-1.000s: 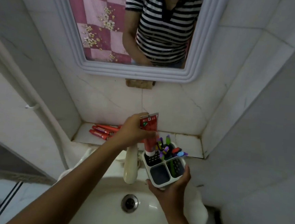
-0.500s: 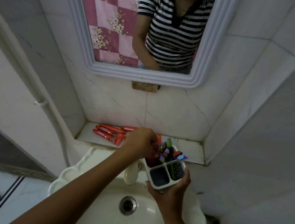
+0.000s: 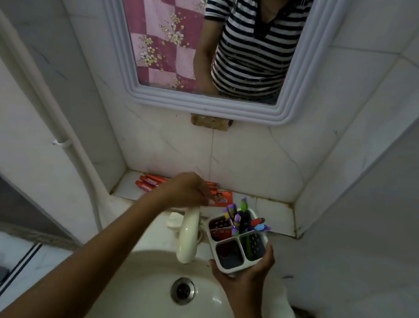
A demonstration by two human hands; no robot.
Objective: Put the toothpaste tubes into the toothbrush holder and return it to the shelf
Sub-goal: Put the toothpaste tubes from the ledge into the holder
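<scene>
My right hand [image 3: 246, 281] grips the white four-compartment toothbrush holder [image 3: 230, 269] from below, over the sink's right side. Several colourful toothbrushes [image 3: 238, 217] stand in its back compartments. A red toothpaste tube [image 3: 219, 232] sits down in the back-left compartment. My left hand [image 3: 188, 190] is over the tiled shelf [image 3: 272, 215], fingers curled down onto the left end of a red toothpaste tube [image 3: 222, 198] lying there. Whether that tube is gripped is unclear. More red tubes [image 3: 148, 182] lie on the shelf to the left, partly hidden by my hand.
A cream faucet [image 3: 187, 235] juts out between my hands, right beside the holder. The white sink [image 3: 140, 305] with its drain [image 3: 182, 290] lies below. A framed mirror [image 3: 297, 65] hangs above. Tiled walls close in on both sides, and a pipe [image 3: 60, 143] runs down the left wall.
My left hand pushed a red tube down into the holder's back-left compartment, let go, and moved back left to the shelf onto another tube. The holder stayed in my right hand.
</scene>
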